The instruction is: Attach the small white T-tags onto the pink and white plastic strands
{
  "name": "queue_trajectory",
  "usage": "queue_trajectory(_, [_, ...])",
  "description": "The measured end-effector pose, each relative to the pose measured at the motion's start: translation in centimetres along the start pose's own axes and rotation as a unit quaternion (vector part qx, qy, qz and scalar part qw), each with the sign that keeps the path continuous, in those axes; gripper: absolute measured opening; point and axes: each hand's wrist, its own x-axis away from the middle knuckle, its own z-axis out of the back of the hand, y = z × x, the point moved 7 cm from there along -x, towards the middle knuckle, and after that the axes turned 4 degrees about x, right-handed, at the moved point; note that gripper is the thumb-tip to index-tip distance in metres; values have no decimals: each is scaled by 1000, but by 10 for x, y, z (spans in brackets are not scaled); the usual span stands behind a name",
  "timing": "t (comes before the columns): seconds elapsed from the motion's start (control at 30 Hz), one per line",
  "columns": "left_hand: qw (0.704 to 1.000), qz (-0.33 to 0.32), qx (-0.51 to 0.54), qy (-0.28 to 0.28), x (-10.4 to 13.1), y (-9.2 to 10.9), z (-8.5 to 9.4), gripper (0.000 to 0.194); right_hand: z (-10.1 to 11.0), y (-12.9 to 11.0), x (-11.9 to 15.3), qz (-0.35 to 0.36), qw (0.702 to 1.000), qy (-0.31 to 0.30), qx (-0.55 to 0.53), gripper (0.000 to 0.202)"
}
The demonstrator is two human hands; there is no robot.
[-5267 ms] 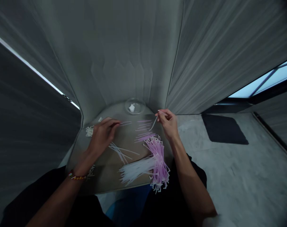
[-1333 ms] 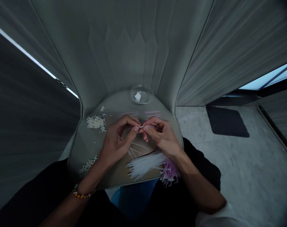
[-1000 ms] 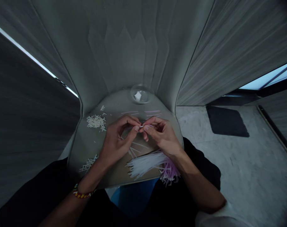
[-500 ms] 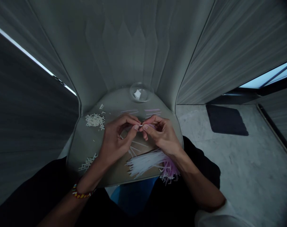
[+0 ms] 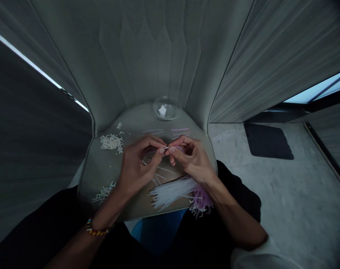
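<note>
My left hand (image 5: 138, 162) and my right hand (image 5: 192, 158) meet fingertip to fingertip over the chair seat (image 5: 136, 119). Both pinch a small white piece (image 5: 167, 148) between thumb and forefinger. A pinkish strip (image 5: 179, 148) runs along my right fingers. Below the hands lies a bundle of white strips (image 5: 172, 192), with pink strips (image 5: 200, 200) beside it under my right wrist. Small pale pieces form a pile (image 5: 111, 142) left of my left hand and another pile (image 5: 104, 192) by my left forearm.
A clear round dish (image 5: 172, 111) holding a white scrap (image 5: 162, 110) stands at the back of the seat. Thin pink strips (image 5: 180, 129) lie in front of it. The chair back (image 5: 158, 56) rises behind. A dark mat (image 5: 267, 141) is on the floor at right.
The view has shifted very slightly. Both hands keep their pinch, and the fingertips have barely moved around the small white piece.
</note>
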Motion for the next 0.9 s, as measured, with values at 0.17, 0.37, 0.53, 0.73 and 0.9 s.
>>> queue_trajectory(0.17, [1000, 10, -1, 0, 1, -1, 0, 5, 0, 0, 1, 8, 1000, -3, -6, 24])
queue_trajectory(0.37, [1000, 10, 5, 3, 1, -1, 0, 4, -1, 0, 1, 10, 1000, -5, -7, 24])
queue_trajectory(0.53, [1000, 11, 7, 9, 2, -2, 0, 3, -2, 2, 0, -4, 1000, -2, -3, 28])
queue_trajectory(0.73, [1000, 4, 5, 14, 2, -4, 1, 3, -1, 2, 0, -1, 1000, -1, -14, 28])
queue_trajectory(0.9, [1000, 4, -4, 18, 1, -2, 1, 3, -2, 2, 1, -11, 1000, 0, 2, 29])
